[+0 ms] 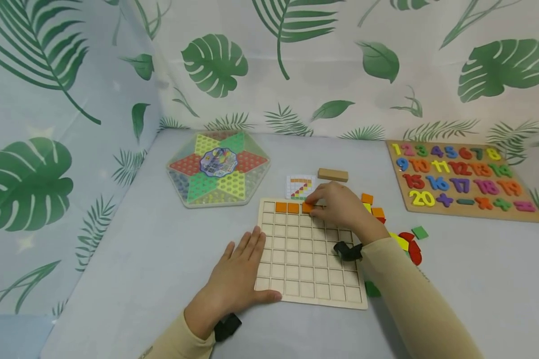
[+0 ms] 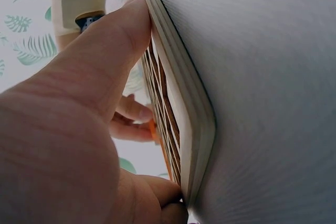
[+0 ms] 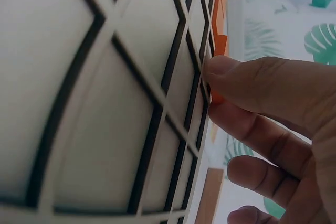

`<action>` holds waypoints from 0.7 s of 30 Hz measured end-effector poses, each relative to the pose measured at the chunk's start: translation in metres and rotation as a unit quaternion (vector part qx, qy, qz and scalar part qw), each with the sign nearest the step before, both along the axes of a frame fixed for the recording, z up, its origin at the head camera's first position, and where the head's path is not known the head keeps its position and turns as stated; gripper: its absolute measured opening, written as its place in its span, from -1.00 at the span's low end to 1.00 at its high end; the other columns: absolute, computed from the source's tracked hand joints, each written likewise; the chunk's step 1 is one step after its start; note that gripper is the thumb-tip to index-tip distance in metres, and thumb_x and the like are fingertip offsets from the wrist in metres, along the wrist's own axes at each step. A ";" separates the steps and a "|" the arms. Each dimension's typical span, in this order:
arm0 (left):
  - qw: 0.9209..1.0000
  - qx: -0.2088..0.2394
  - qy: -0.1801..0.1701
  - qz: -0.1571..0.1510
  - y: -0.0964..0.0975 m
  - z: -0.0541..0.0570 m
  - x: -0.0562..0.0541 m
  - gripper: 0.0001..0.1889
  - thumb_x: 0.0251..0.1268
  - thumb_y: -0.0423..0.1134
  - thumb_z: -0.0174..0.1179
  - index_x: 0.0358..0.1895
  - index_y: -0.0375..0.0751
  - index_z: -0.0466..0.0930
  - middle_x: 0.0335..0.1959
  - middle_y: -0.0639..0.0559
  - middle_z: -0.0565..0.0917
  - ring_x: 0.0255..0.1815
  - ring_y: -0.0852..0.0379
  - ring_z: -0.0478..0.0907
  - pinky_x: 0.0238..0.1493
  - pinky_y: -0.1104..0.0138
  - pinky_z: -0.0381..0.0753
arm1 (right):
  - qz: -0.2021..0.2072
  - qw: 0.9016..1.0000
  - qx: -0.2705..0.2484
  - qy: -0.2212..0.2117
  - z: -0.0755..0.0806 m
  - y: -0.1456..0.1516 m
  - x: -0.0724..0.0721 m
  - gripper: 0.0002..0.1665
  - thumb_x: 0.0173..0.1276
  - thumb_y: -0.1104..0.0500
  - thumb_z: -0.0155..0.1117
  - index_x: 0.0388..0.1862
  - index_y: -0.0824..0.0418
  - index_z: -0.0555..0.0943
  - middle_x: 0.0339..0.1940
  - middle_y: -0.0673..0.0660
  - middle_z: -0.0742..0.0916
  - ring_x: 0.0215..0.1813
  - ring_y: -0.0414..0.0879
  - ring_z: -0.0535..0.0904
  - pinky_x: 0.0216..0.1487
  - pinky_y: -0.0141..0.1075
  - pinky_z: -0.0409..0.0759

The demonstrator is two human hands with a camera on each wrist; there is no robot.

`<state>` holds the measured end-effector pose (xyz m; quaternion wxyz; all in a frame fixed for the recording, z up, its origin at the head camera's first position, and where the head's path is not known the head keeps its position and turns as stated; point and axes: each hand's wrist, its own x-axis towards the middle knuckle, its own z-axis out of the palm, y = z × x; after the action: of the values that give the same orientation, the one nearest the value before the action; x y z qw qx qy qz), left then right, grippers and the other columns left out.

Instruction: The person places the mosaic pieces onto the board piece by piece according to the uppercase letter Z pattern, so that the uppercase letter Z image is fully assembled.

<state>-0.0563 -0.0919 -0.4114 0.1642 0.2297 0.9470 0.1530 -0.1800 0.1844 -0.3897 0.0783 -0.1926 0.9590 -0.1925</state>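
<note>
A wooden grid board (image 1: 305,259) lies on the table, with two orange square tiles (image 1: 287,207) set in its top row. Between thumb and finger my right hand (image 1: 341,205) pinches a third orange square tile (image 1: 307,208) at the same row, just right of those two; in the right wrist view this pinched tile (image 3: 217,94) stands at the board's edge. My left hand (image 1: 239,276) rests against the board's left side, fingers straight, thumb on the front edge. The left wrist view shows that thumb (image 2: 113,38) along the board's rim (image 2: 197,129).
A pattern card (image 1: 300,187) and a wooden block (image 1: 333,174) lie behind the board. Loose coloured tiles (image 1: 414,252) are scattered to its right, partly behind the right arm. A star-patterned game board (image 1: 218,169) stands back left, a number puzzle board (image 1: 464,182) back right.
</note>
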 end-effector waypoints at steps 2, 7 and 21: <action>1.000 0.000 0.000 0.000 0.000 0.000 0.000 0.32 0.13 0.51 0.29 0.71 -0.24 -0.16 0.77 -0.12 -0.16 0.77 -0.13 -0.11 0.66 -0.19 0.09 | 0.009 1.000 0.009 0.010 0.000 -0.002 0.000 -0.70 0.32 0.17 0.49 0.03 0.15 0.83 0.00 0.12 0.83 0.09 0.11 0.68 0.18 0.06 0.64; 1.000 -0.003 0.001 -0.001 0.000 0.001 0.000 0.32 0.13 0.52 0.29 0.71 -0.24 -0.16 0.77 -0.12 -0.16 0.78 -0.13 -0.11 0.67 -0.18 0.09 | 0.013 0.999 0.035 0.017 0.003 -0.006 0.002 -0.69 0.31 0.15 0.50 0.03 0.13 0.83 0.05 0.13 0.82 0.14 0.15 0.66 0.23 0.10 0.60; 1.000 -0.008 0.003 0.000 0.000 0.002 0.000 0.32 0.13 0.51 0.29 0.71 -0.23 -0.17 0.77 -0.11 -0.15 0.78 -0.12 -0.11 0.67 -0.17 0.08 | 0.009 0.999 0.033 0.024 0.003 -0.006 0.003 -0.67 0.34 0.13 0.49 0.07 0.11 0.82 0.07 0.13 0.80 0.15 0.16 0.66 0.29 0.13 0.57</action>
<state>-0.0563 -0.0918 -0.4091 0.1637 0.2291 0.9486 0.1447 -0.1766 0.1787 -0.3870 0.0630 -0.2028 0.9647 -0.1557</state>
